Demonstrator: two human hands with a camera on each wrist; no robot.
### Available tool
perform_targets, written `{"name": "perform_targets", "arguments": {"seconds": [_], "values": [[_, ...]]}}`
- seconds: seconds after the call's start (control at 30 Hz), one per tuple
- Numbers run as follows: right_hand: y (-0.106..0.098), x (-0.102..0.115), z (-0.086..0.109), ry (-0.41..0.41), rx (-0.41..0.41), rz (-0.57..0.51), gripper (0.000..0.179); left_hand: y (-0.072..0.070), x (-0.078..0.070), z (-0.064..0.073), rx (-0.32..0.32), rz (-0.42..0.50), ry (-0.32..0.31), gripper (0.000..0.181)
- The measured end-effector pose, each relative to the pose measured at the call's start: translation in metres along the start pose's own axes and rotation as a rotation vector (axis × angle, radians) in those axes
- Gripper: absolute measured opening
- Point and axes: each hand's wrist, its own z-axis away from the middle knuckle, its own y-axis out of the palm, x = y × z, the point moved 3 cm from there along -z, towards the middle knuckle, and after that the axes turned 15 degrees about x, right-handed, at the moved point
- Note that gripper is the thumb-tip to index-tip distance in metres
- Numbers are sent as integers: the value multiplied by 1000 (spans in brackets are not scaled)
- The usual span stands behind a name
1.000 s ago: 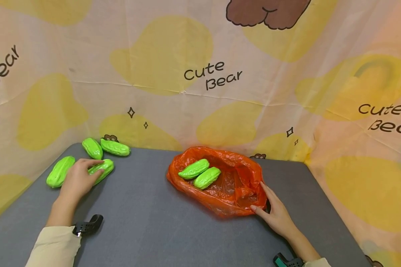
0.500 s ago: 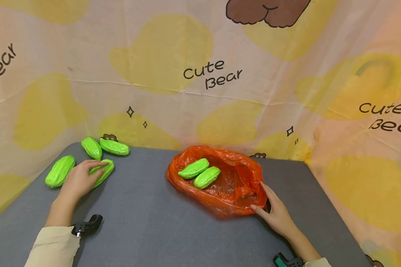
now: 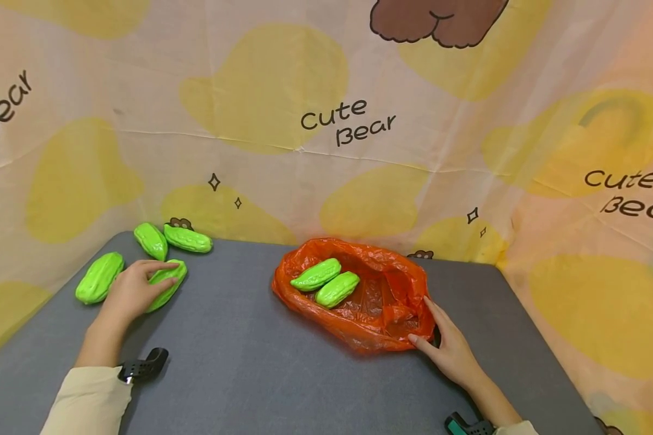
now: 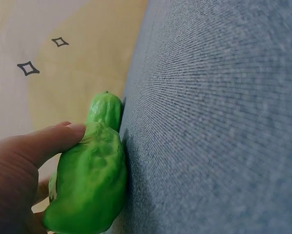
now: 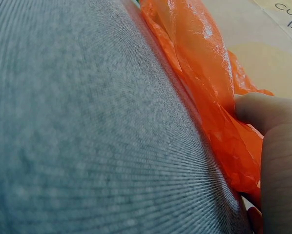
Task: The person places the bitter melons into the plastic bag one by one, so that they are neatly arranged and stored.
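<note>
My left hand reaches over a bright green bitter melon on the left of the table, thumb on one side and fingers on the other. In the left wrist view the thumb presses the top of this bitter melon, while the other fingers go partly out of sight behind it. A thin orange-red plastic bag lies with its mouth spread, two bitter melons inside its left part. My right hand holds the bag's right rim; the right wrist view has the thumb against the orange plastic.
Another bitter melon lies left of my left hand. Two more, a short one and a longer one, rest by the back left corner. A patterned cloth wall rises behind the grey table.
The bitter melon at my left hand has turned a little, its near end now showing below the thumb. The left fingers have shifted slightly. My right hand and the bag look unchanged.
</note>
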Motion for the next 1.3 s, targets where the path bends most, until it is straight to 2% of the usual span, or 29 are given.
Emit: {"name": "perform_targets", "arguments": {"seconds": [0.4,0.77,0.9,1.07,1.3], "values": [[0,-1,0,1,-4,-4,86,1,-4,2,-1,10,-2,37],[1,-1,0,-2,-3,7,85,1,-5,1,-25,-14,1,32],[0,-1,0,-9,-4,9,85,1,-6,2,-55,-11,-5,33],[1,-1,0,-4,0,5,85,-1,-11,3,-101,-9,-1,33],[0,0,0,9,7,-1,86,-5,-21,3,-90,-5,-6,32]]}}
